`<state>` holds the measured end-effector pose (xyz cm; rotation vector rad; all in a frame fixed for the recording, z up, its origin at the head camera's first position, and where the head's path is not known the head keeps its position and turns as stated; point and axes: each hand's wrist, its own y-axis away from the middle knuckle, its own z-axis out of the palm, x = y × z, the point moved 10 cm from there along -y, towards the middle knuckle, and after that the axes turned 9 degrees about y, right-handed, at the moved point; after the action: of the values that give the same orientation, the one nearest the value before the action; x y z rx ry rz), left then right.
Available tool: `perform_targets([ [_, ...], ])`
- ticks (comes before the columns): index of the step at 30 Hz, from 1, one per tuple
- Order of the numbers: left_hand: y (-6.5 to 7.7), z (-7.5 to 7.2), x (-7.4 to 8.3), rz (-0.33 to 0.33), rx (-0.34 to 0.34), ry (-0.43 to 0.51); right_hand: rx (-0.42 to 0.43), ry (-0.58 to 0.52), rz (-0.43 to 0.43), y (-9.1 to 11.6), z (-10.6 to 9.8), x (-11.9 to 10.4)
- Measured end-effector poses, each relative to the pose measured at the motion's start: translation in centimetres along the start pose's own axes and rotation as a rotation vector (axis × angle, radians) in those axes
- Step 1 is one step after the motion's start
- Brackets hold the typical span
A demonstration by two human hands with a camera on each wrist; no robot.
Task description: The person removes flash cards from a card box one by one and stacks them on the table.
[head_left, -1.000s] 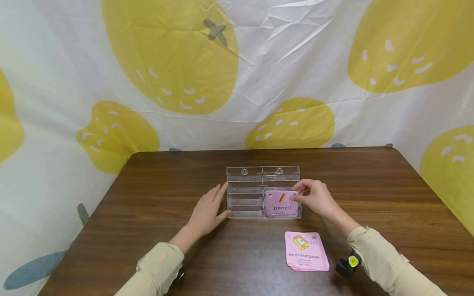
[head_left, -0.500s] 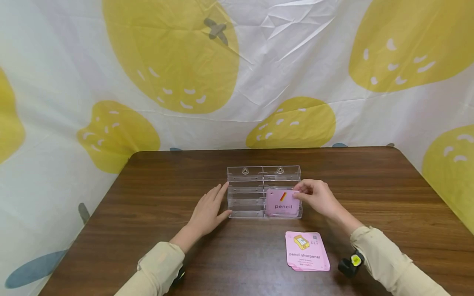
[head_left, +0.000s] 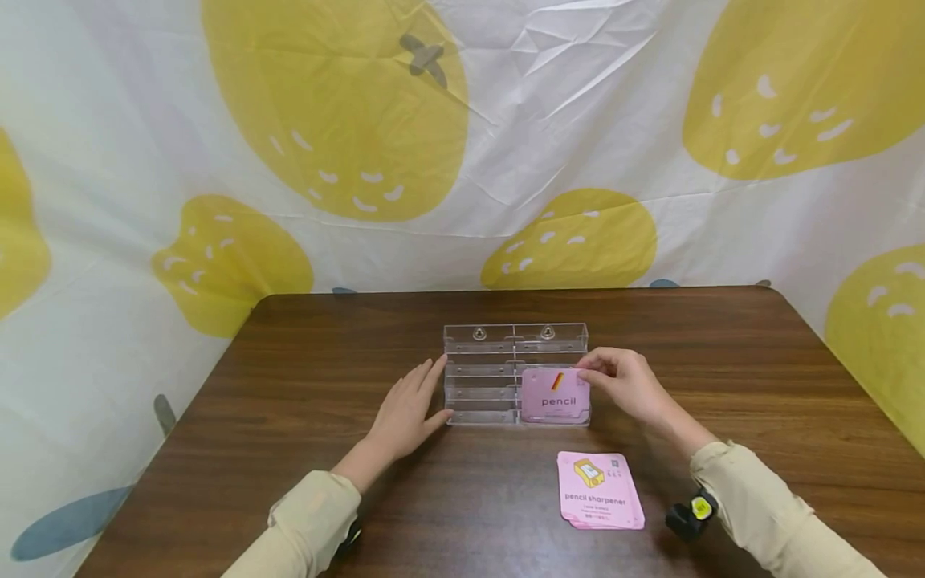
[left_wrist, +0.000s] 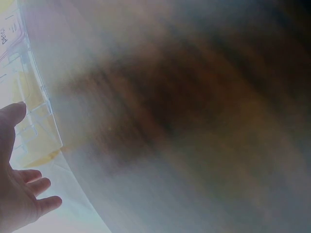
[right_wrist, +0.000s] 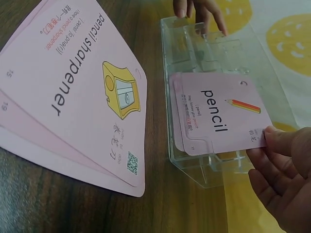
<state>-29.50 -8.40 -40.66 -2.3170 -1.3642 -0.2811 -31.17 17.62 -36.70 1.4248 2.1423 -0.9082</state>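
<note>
A clear plastic card rack [head_left: 480, 394] with two columns of stepped pockets lies on the table. In its front right pocket stands a pink flash card [head_left: 555, 395] printed "pencil", and another pink card [right_wrist: 178, 124] shows behind it in the right wrist view. My right hand [head_left: 627, 387] pinches the pencil card's upper right corner between thumb and fingers. At the rack's left side, my left hand [head_left: 406, 411] rests with fingers straight, thumb by the front corner and fingertips along the side wall. Nothing is held in it.
A loose stack of pink flash cards [head_left: 600, 491], "pencil sharpener" on top, lies in front of the rack to the right. Brown wooden table [head_left: 303, 353] surrounds everything. Behind hangs a white cloth [head_left: 390, 261] with yellow fruit prints.
My right hand has shifted slightly to the right with the pencil card, whose right edge now lines up with the rack's right side. My left hand stays put.
</note>
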Motion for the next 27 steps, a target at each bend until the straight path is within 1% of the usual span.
perform_targets([
  [7, 0.0, 0.0, 0.1, 0.005, 0.004, 0.003, 0.016, 0.023, -0.007, -0.1, -0.4, -0.1],
  [14, 0.0, -0.1, 0.1, 0.003, 0.002, 0.005, 0.058, 0.040, -0.053, -0.5, -1.1, -0.6],
  [21, 0.0, -0.1, 0.1, 0.004, 0.005, 0.005, 0.064, 0.052, -0.053, -0.7, -1.6, -0.8],
  [27, 0.0, 0.0, 0.0, 0.000, -0.002, 0.006, 0.082, 0.028, -0.069, -0.7, -2.0, -1.3],
])
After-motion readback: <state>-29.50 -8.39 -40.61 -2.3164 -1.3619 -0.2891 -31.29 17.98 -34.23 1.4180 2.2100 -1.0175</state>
